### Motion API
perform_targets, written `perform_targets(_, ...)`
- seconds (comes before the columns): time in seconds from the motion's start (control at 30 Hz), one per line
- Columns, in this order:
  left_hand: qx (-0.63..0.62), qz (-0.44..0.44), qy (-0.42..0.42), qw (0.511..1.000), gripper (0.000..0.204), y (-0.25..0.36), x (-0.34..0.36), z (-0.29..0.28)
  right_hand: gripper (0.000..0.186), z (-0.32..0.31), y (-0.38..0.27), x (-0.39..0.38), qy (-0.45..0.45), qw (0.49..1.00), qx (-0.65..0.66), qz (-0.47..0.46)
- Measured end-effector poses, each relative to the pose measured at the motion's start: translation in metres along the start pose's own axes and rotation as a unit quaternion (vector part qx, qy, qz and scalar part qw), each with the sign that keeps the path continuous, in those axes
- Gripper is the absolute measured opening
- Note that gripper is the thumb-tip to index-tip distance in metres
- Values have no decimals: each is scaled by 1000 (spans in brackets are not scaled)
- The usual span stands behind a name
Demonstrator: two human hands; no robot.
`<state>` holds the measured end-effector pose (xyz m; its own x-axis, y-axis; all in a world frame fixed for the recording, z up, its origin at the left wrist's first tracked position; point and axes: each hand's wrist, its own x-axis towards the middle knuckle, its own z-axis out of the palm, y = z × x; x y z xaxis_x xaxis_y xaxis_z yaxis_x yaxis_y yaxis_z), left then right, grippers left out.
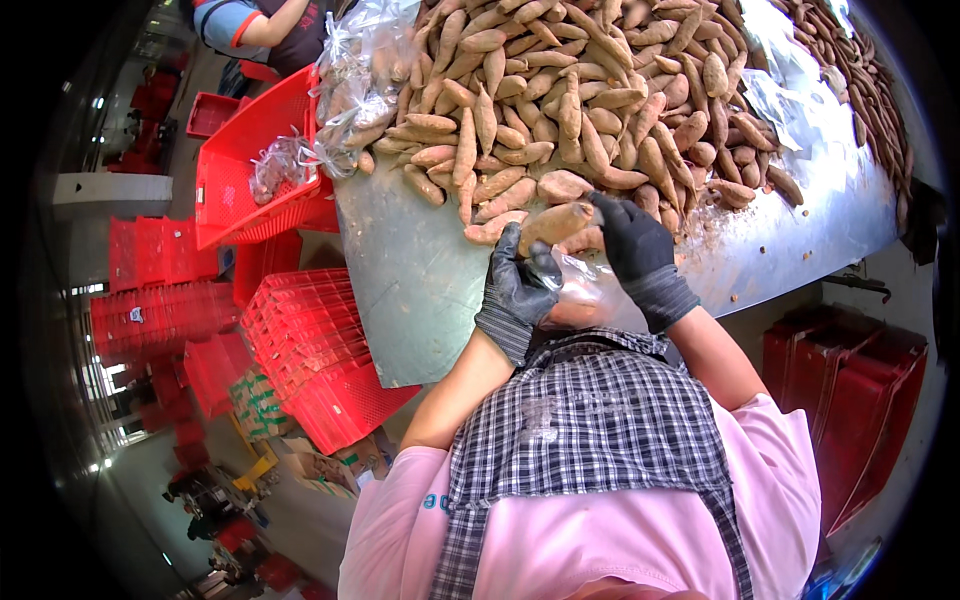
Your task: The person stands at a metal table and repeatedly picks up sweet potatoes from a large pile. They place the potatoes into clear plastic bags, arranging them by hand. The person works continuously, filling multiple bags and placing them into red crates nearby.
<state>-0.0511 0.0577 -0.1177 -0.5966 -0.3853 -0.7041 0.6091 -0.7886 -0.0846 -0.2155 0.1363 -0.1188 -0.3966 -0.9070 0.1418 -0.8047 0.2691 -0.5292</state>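
Head view, and we're right in the thick of the bagging! Centre stage, a plump, tan-brown sweet potato (553,226) sits between the two hands, over the surface's near edge. The right hand (640,245), in a black glove with a grey knitted cuff, has its fingers narrowed onto the tuber's right end. The left hand (520,285), gloved the same way, is half curled just below the tuber's left end; whether it pinches anything I can't tell, with film and fingers overlapping there.

Just below and between the hands, a clear, thin plastic bag (583,292) hangs bunched against the apron. It looks open and unfinished, so this one reads as mid-fill.

What's done? Up and to the left of the hands, a cluster of clear, knotted plastic bags with tubers inside (355,100) crowds the edge of the grey metal surface (420,290). Farther left, a bright red slatted plastic crate (225,195) carries another filled clear bag (283,168), with plenty of bare floor around it.

And what's left? Loads! Straight ahead of the hands spreads a big heap of loose, earthy brown sweet potatoes (570,100), far outnumbering the bagged ones. By my reckoning, this is early going.
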Motion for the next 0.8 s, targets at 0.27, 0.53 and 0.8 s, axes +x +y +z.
perform_targets(0.27,248,148,-119,950,22,-4,-10,12,38,-29,28,-12,-210,827,504,136)
perform_targets(0.53,558,181,-111,803,69,32,-83,35,43,-86,15,-12,-229,843,473,114)
perform_targets(0.8,560,123,-235,785,72,26,-93,10,61,-39,-18,-36,-277,941,84,-177)
